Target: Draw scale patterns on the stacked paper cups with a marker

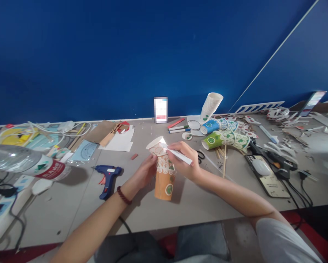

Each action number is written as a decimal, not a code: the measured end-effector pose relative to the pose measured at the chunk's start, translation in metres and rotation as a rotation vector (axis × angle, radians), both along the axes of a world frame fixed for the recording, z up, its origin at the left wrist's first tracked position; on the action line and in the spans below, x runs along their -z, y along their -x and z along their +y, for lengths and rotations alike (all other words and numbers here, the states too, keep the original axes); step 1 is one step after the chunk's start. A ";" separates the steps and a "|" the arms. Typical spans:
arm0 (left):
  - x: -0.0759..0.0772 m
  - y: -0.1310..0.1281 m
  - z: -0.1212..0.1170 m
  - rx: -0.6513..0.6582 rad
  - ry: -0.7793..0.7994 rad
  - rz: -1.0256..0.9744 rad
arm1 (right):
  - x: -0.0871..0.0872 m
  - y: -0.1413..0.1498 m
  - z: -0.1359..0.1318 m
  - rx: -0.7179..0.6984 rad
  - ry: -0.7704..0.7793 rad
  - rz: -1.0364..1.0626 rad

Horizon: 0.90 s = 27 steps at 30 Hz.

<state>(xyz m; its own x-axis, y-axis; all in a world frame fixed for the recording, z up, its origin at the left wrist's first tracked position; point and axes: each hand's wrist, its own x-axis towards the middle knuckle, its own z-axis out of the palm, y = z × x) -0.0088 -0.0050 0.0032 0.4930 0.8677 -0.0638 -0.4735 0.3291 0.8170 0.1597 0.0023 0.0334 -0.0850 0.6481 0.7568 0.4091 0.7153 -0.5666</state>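
My left hand [145, 172] is closed around the upper side of an orange paper cup model [163, 184]. Its lower part is plain orange with a round green logo; scalloped layers with orange fan patterns sit above it. A flared white rim with red line drawing tops it. In my right hand [188, 155] is a white marker with a red end [183, 157], its tip end at the patterned upper part. The fingers partly hide where the tip meets the paper. A blue hot glue gun [109, 177] lies left of my left hand.
Similar blue [210, 126] and green [211, 140] cup models lie at right, below a leaning stack of white paper cups [212, 104]. Black scissors [200, 157], markers [178, 128], and a phone [268, 179] bearing a mouse lie around. A water bottle [26, 160] and power strip occupy the left.
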 end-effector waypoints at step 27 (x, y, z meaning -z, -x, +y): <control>0.004 -0.001 0.001 -0.041 0.022 0.010 | -0.004 -0.002 0.003 -0.039 0.021 0.016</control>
<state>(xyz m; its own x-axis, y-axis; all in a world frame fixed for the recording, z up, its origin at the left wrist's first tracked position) -0.0082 -0.0045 -0.0007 0.4563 0.8855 -0.0875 -0.4790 0.3273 0.8145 0.1614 0.0055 0.0375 -0.0988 0.6601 0.7446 0.3717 0.7186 -0.5877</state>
